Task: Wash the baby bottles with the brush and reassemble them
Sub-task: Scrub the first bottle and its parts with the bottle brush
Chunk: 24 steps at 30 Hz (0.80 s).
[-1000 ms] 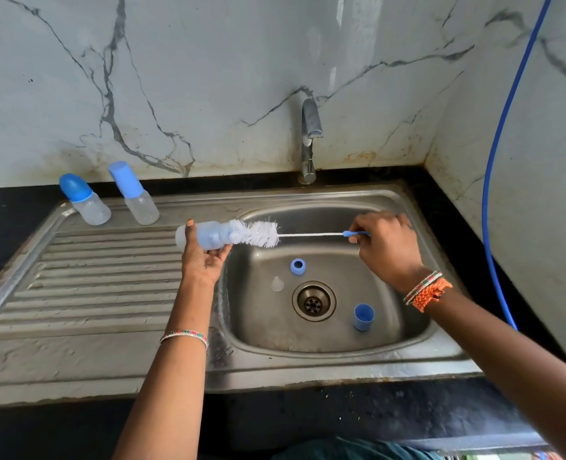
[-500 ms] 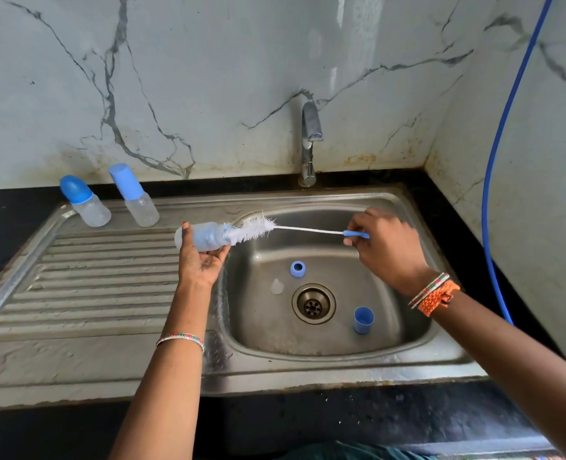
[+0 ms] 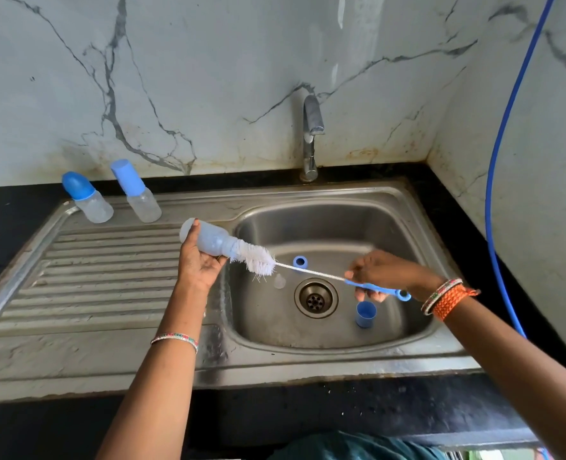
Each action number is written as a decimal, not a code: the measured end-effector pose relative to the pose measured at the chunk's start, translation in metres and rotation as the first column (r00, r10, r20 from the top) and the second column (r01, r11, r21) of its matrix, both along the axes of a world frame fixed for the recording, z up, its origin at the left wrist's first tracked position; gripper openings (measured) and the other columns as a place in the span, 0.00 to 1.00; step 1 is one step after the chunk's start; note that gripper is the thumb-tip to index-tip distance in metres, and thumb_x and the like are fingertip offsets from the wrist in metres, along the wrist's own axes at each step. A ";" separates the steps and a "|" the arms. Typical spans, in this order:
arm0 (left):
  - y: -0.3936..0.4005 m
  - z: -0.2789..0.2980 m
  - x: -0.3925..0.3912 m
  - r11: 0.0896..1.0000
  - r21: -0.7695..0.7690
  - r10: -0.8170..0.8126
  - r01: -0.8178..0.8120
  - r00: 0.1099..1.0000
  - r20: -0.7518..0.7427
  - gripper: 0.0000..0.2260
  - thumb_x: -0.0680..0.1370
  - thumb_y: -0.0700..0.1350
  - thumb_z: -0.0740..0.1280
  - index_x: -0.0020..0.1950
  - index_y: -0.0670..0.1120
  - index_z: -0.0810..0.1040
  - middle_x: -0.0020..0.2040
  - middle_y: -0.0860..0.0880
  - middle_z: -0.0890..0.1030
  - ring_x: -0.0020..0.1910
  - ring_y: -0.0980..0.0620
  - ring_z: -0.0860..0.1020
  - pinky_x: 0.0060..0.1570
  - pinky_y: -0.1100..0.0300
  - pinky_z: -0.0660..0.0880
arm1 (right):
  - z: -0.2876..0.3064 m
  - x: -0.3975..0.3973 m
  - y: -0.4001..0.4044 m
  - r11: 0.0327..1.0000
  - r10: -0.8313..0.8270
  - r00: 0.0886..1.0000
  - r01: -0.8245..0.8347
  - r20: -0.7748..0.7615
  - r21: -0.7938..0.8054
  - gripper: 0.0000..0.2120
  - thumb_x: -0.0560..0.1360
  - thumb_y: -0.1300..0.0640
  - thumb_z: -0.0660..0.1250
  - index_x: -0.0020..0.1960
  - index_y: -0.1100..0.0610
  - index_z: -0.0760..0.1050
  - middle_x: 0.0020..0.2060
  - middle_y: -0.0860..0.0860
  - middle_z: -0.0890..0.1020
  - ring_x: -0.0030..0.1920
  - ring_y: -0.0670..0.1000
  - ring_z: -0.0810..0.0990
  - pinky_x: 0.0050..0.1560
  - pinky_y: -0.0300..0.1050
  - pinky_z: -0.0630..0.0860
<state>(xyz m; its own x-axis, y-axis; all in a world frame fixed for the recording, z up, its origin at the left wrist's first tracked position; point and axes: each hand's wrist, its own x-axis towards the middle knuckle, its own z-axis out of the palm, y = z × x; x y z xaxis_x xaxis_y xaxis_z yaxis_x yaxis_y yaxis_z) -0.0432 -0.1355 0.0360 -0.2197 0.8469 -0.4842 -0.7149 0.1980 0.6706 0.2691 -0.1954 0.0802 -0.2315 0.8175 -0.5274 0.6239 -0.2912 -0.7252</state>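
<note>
My left hand [image 3: 199, 260] grips an open, clear baby bottle [image 3: 208, 240] lying sideways over the sink's left rim, mouth pointing right. The white bristles of a bottle brush [image 3: 258, 258] stick out of that mouth. My right hand [image 3: 381, 272] pinches the brush's blue handle [image 3: 376, 288] above the basin. Down in the basin lie a blue screw ring [image 3: 300, 261], a clear teat [image 3: 279, 281] and a blue cap [image 3: 365, 314]. Two capped bottles [image 3: 90, 199] [image 3: 139, 194] stand at the back of the drainboard.
The steel sink [image 3: 407, 227] has a drain [image 3: 316, 297] in the middle and a ribbed drainboard [image 3: 92, 277] to the left. A tap [image 3: 311, 134] rises behind the basin, shut off. A blue hose [image 3: 507, 127] hangs along the right wall.
My right hand has dropped lower and drawn the brush partly out, so more bristles show. The bottle has tilted, its mouth now angled downward to the right.
</note>
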 end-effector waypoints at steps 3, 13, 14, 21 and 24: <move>0.003 -0.003 0.006 0.998 -0.022 0.059 -0.058 0.998 0.025 0.23 0.75 0.51 0.69 0.64 0.43 0.67 0.55 0.41 0.78 0.48 0.45 0.79 0.46 0.48 0.78 | 0.000 0.001 0.003 0.911 -0.084 0.934 -0.069 0.347 0.408 0.10 0.73 0.49 0.71 0.51 0.51 0.73 0.43 0.48 0.80 0.41 0.48 0.78 0.42 0.45 0.76; 0.013 0.001 0.011 0.991 0.039 0.119 -0.126 0.982 0.149 0.19 0.75 0.50 0.69 0.59 0.42 0.68 0.53 0.40 0.76 0.51 0.43 0.78 0.56 0.44 0.76 | 0.001 -0.006 0.005 0.990 -0.096 0.993 0.088 0.063 0.112 0.15 0.80 0.55 0.60 0.40 0.60 0.79 0.26 0.51 0.75 0.25 0.47 0.69 0.28 0.39 0.65; 0.013 0.002 0.009 0.993 0.041 0.106 -0.112 0.985 0.134 0.17 0.75 0.50 0.69 0.56 0.42 0.70 0.53 0.41 0.76 0.51 0.43 0.78 0.54 0.45 0.77 | -0.002 -0.006 0.004 0.999 -0.044 0.999 0.044 -0.015 0.008 0.16 0.81 0.56 0.59 0.41 0.61 0.79 0.26 0.51 0.74 0.23 0.46 0.67 0.25 0.38 0.63; 0.012 0.002 -0.001 0.990 0.017 0.140 -0.143 0.983 0.116 0.17 0.75 0.50 0.69 0.56 0.42 0.69 0.52 0.41 0.75 0.52 0.43 0.78 0.53 0.43 0.76 | -0.003 -0.007 -0.004 0.794 -0.174 0.863 -0.162 0.474 0.586 0.11 0.73 0.53 0.70 0.52 0.51 0.72 0.46 0.48 0.80 0.45 0.50 0.79 0.43 0.47 0.76; 0.010 0.004 0.002 0.986 0.013 0.164 -0.166 0.979 0.120 0.21 0.75 0.50 0.69 0.62 0.42 0.67 0.55 0.40 0.75 0.53 0.43 0.78 0.51 0.44 0.77 | -0.005 -0.012 -0.009 0.627 -0.317 0.870 -0.106 0.378 0.771 0.05 0.73 0.58 0.69 0.48 0.52 0.75 0.44 0.47 0.80 0.43 0.49 0.77 0.39 0.43 0.72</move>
<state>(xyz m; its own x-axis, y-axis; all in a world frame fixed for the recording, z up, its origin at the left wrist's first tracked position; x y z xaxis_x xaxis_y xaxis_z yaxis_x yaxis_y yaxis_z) -0.0410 -0.1259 0.0395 -0.3000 0.8149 -0.4960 -0.8107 0.0563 0.5827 0.2571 -0.2043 0.0755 -0.0345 0.9614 0.2730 0.9228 0.1356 -0.3606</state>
